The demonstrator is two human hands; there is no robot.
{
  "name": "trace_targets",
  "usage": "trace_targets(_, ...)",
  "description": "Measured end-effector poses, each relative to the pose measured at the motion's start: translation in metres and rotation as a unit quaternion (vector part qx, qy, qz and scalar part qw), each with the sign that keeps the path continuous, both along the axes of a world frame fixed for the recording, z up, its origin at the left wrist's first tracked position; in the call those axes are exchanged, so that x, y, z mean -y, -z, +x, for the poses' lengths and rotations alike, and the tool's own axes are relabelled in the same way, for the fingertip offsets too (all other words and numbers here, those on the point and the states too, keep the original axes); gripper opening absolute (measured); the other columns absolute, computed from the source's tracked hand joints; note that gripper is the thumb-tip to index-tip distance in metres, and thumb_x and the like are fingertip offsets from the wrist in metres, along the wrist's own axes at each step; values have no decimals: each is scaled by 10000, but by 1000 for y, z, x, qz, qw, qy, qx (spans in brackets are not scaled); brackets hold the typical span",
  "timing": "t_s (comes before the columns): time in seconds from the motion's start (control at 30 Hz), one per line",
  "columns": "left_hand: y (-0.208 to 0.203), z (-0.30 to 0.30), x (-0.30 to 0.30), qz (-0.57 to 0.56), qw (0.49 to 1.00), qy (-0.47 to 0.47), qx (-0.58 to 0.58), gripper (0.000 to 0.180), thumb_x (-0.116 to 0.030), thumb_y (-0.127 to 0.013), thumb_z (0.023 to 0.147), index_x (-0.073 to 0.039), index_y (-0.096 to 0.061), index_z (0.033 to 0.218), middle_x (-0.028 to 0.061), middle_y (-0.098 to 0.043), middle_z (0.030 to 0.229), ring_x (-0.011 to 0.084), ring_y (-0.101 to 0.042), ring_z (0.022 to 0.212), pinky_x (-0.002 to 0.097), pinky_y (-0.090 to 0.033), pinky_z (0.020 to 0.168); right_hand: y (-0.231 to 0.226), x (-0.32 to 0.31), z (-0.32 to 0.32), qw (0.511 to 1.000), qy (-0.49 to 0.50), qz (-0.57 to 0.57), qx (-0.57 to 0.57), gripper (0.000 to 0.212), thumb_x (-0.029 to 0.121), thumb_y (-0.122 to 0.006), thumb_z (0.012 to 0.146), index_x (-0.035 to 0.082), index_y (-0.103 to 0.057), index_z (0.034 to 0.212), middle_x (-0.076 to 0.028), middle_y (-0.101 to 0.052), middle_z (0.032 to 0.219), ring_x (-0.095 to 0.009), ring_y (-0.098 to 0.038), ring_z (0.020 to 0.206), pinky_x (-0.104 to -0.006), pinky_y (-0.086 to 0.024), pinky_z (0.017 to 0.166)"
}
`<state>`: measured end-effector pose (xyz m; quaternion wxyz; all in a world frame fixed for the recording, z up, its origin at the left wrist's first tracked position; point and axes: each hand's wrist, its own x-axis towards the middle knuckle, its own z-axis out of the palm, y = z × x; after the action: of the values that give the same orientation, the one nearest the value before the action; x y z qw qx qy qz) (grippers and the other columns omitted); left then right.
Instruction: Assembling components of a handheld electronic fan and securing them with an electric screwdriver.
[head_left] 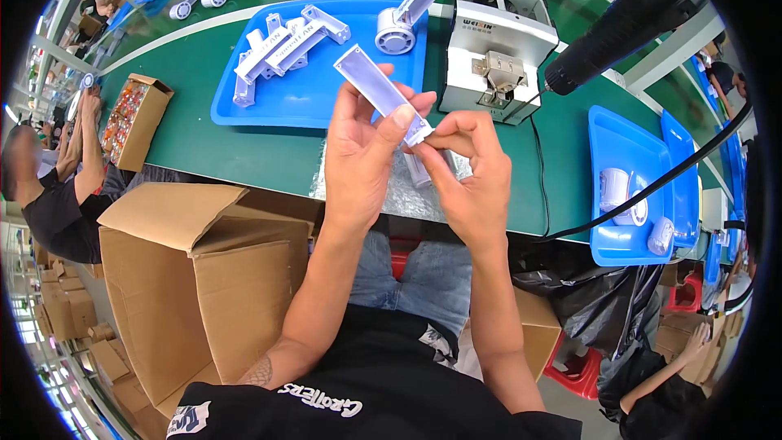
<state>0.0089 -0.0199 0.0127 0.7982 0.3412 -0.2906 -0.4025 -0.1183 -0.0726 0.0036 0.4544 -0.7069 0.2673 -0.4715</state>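
My left hand [358, 151] is closed around a long, white, trough-shaped plastic housing [376, 85], its hollow side turned up and its far end tilted to the left. At the housing's near end, the thumb and fingers of my right hand [479, 183] pinch together on its edge. Whether a small piece also sits between those fingertips cannot be made out. Below the hands, partly hidden, another white part [418, 169] lies on a silvery mat [322, 171]. Beyond them, a blue tray [305, 107] holds several white plastic housings [277, 53] and a white fan unit [397, 37].
A grey-white machine [497, 41] stands right of the tray. A black electric screwdriver [611, 33] hangs at upper right. Another blue tray [604, 134] holds white round parts. An open cardboard box [151, 277] stands at my left; a carton of orange pieces [130, 126] sits near a co-worker.
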Motion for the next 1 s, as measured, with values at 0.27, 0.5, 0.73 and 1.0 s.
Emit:
trace_targets(0.27,5,11,-1,33,986,-6,164,567,-25,-784,931,32,-549,1444,157,-694,1285,209,-683,1170,366,-547,1029,4,7,-6,996,-4,48,82,363,-79,-653,889,-22,-567,1237,-128,-718,1056,-215,-746,975,-329,-593,873)
trace_targets(0.5,15,16,8,44,920,-17,389,700,46,-778,848,-27,-542,1503,82,-643,1222,169,-661,1110,335,-550,983,-20,35,-13,994,-53,-73,-58,513,135,-833,831,35,-677,1310,-95,-610,1222,-179,-626,908,-291,-550,744)
trace_targets(0.73,14,14,-3,9,893,72,445,848,51,-718,792,-82,-425,1576,198,-567,1451,343,-570,1359,428,-486,1095,-21,45,-20,994,-101,-29,-23,398,73,-870,814,18,-721,1179,-52,-696,1099,-151,-712,974,-277,-572,754)
trace_targets(1.0,16,2,-18,180,804,9,567,745,-82,-883,722,-36,-583,1402,157,-586,1287,315,-609,1146,413,-549,883,-24,27,-34,994,-86,24,-70,384,66,-831,888,-40,-640,1203,-138,-760,1032,-179,-766,955,-330,-615,868)
